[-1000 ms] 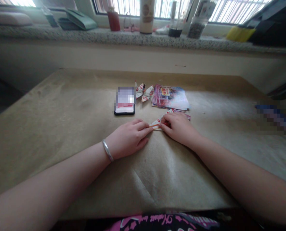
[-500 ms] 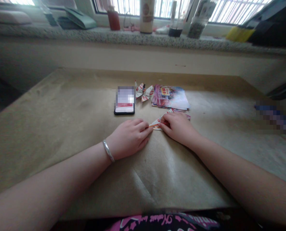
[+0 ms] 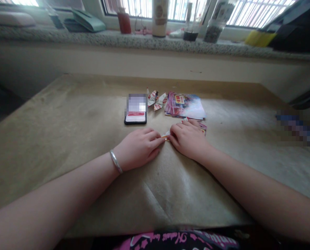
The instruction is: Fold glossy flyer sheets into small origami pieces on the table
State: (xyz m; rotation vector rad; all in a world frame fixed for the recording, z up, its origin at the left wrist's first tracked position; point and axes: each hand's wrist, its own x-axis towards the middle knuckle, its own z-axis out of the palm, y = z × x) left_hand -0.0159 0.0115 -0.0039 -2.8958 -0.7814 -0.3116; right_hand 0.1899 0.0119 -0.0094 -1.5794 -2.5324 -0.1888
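Observation:
A small folded piece of printed paper [image 3: 203, 127] lies on the table under my hands, mostly covered by them. My left hand [image 3: 141, 147], with a silver bangle at the wrist, presses its fingertips on the paper's left end. Over its middle and right part rests my right hand [image 3: 187, 139], the thumb and curled fingers pinching the near edge. The two hands almost meet at the fingertips. Just beyond them lie a stack of colourful printed leaflets [image 3: 186, 106] and folded paper shapes [image 3: 158, 101] in white and red.
A phone [image 3: 135, 118] with a blurred screen lies beyond my left hand. A blurred blue and purple item [image 3: 298, 128] is at the table's right edge. Bottles and jars stand along the granite windowsill [image 3: 134, 41] behind the table [image 3: 66, 139].
My right hand has slid left along the paper toward my left fingertips, covering more of its left part and baring a little more at the right. My left hand stays nearly still.

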